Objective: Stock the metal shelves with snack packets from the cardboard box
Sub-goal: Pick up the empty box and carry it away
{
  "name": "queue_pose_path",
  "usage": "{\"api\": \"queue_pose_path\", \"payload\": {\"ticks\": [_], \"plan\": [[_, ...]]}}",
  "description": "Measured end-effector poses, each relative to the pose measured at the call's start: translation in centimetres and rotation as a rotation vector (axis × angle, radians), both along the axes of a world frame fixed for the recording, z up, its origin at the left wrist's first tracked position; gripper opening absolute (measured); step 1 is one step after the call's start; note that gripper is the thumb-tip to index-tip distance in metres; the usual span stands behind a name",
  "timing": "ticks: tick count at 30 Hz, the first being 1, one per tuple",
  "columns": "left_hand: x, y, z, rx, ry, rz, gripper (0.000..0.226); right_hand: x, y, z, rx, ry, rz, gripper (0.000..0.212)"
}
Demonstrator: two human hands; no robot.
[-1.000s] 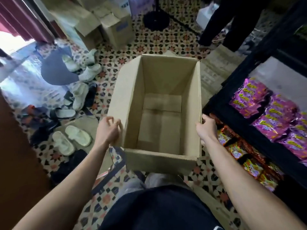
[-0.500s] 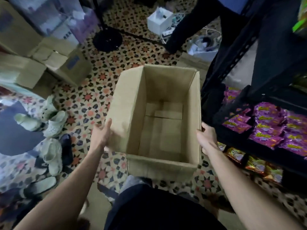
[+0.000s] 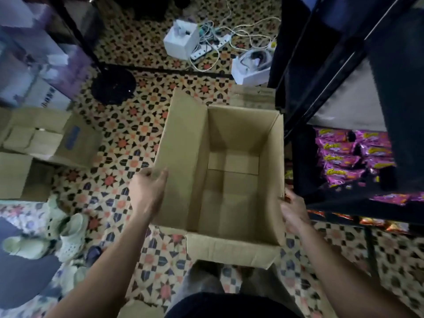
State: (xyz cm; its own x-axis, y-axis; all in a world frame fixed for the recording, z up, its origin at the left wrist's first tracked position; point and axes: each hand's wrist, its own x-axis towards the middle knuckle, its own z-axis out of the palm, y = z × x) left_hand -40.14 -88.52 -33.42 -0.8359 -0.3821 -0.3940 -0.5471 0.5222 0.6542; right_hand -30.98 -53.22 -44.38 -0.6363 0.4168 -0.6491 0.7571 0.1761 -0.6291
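Gone since 0.5 s ago: the person in dark trousers at the floor's far side. View has swung, so the white box (image 3: 181, 40) + cables (image 3: 229, 35) now show up top. L hand (image 3: 149, 191) has slid from the side wall of the cardboard box (image 3: 229, 203) onto the outer face of its left flap. R hand (image 3: 293, 212) stays at the right wall.

The cardboard box is open w/ nothing inside, btw the two hands and just left of the metal shelves (image 3: 339, 204). Can't tell if it rests on the floor (image 3: 128, 125) or is lifted.

L hand: fingers close together, loosely bent, tips touching the flap near its outer edge; blurred. R hand: thumb up by the right wall's top edge, palm toward the wall's outside. Other fingers blurred, can't tell how they lie.

Snack packets (image 3: 344, 157), pink-purple, lie packed on a middle shelf, up to its front edge. Red-orange packets (image 3: 371, 222) lie on the shelf below.

Also on the patterned floor:
- more brown boxes (image 3: 46, 138) at the left
- a black round stand base (image 3: 113, 87) beyond them
- pale green shoes (image 3: 68, 228) near left
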Motion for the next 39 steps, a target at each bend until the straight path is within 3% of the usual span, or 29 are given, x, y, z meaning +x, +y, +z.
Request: {"api": "queue_pose_path", "payload": {"ticks": [4,8,12,15,17,21,23,26,30,35,39], "plan": [[-1.8,1.2,1.5,0.201,-0.008,-0.306,0.013,-0.3,-1.6,0.9,-0.07,-0.056,-0.009,0.062],[-2.1,3.6,0.8,0.214,0.024,-0.556,0.01,-0.6,-2.5,1.8,0.016,-0.03,0.031,0.056],[-0.9,4.7,-2.8,0.115,-0.094,-0.632,0.038,-0.1,-2.0,2.3,0.022,-0.024,0.015,0.059],[1.0,4.9,-5.2,0.046,-0.134,-0.632,0.071,0.6,-0.8,2.7,0.051,-0.113,-0.099,0.077],[1.8,4.8,-6.4,0.091,-0.16,-0.583,0.079,1.2,0.4,2.2,0.072,-0.153,-0.21,0.085],[2.3,4.7,-7.4,0.186,-0.245,-0.532,0.087,3.2,3.2,-1.2,0.002,-0.18,-0.255,0.122],[2.2,4.6,-7.5,0.182,-0.252,-0.514,0.087,3.5,3.7,-2.2,0.019,-0.189,-0.229,0.125],[1.5,4.4,-7.3,0.15,-0.24,-0.5,0.086,1.9,1.8,2.0,0.098,-0.162,-0.179,0.116],[1.4,4.7,-6.9,0.142,-0.251,-0.488,0.087,1.2,0.6,6.6,0.396,-0.191,-0.091,0.11],[1.8,5.6,-7.1,0.143,-0.226,-0.469,0.086,0.9,-1.8,12.2,0.597,-0.104,0.005,0.05],[2.0,6.3,-7.3,0.189,-0.178,-0.495,0.087,0.9,-4.9,12.8,0.544,-0.002,0.251,0.033]]}}
